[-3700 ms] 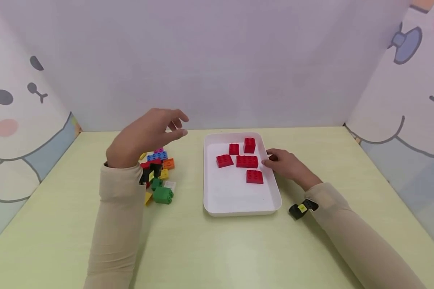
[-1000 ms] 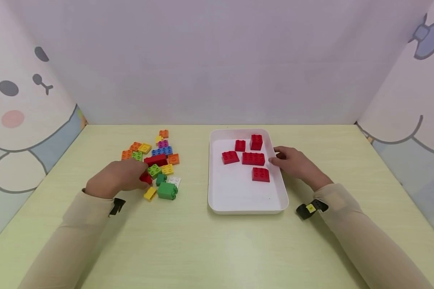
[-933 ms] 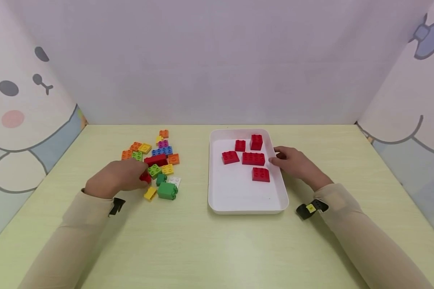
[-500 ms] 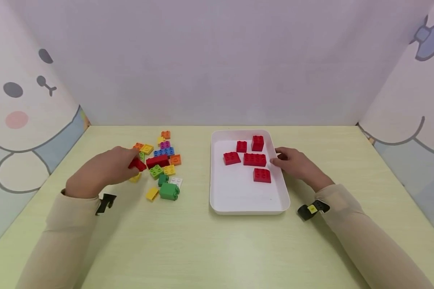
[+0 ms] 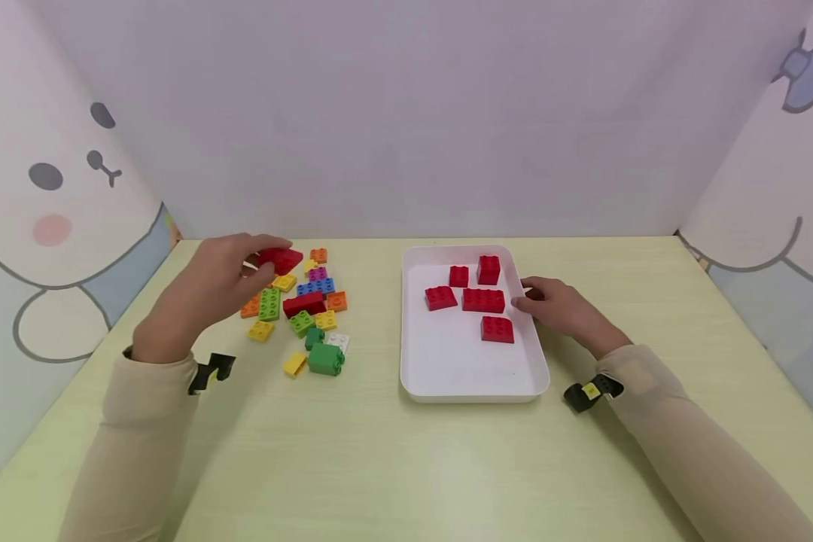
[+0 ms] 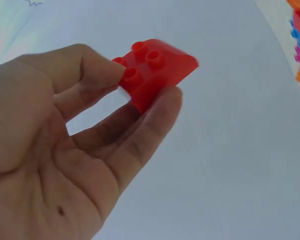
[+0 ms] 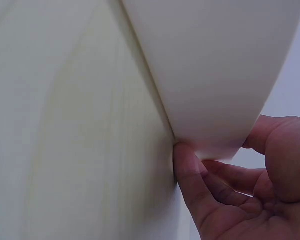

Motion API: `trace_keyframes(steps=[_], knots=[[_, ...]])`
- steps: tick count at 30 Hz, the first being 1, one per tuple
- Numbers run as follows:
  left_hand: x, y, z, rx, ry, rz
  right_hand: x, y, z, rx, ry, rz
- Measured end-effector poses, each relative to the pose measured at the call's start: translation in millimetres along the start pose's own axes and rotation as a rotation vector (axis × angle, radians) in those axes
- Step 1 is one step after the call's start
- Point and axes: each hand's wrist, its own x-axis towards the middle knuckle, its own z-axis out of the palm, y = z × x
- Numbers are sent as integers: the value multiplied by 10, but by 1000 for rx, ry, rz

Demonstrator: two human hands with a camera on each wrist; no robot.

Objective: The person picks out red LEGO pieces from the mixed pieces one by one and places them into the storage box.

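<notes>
My left hand (image 5: pixel 210 282) pinches a red toy brick (image 6: pixel 155 70) between thumb and fingertips, raised over the left part of the table. In the left wrist view the brick has studs at one end and a rounded slope at the other. My right hand (image 5: pixel 558 309) holds the right side of a white tray (image 5: pixel 447 380), its thumb over the rim. The right wrist view shows fingers (image 7: pixel 190 167) low against the tray's outer wall (image 7: pixel 210 75). Several red bricks lie in the tray, among them a long one (image 5: pixel 483 300) and a tall one (image 5: pixel 488 269).
Left of the tray lies a loose group of bricks: a long red brick (image 5: pixel 304 304), a blue brick (image 5: pixel 315 287), a large green brick (image 5: pixel 326 359), a yellow brick (image 5: pixel 260 331) and others. A pale wall (image 5: pixel 420 150) stands behind the table (image 5: pixel 352 467).
My left hand reached down into the loose bricks, took hold of a red brick and lifted it up and toward the back. The right hand stays at the tray; the view has shifted slightly.
</notes>
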Motion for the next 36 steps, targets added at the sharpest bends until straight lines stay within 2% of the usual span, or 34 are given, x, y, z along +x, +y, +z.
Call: trace_keyframes(steps=[5,13,17,20,22,28,36], knots=[[115,161,47,-112,90,20,-4,5,-24,-2,-10,-4],[333,481,4,-157,175,85,2,-23,-25,0,-8,-8],[439,645,-27,-162,187,108,3,-26,-4,18,-9,-3],[507,733,-25,-167,162,114,-1,-20,6,21,-8,10],[531,755,-22,-166,137,105,-1,-16,6,18,-5,13],[535,731,-35,-146,107,21,-4,-16,-18,12,6,12],[582,725,42,-152,109,12,-13,-2,-15,9,8,10]])
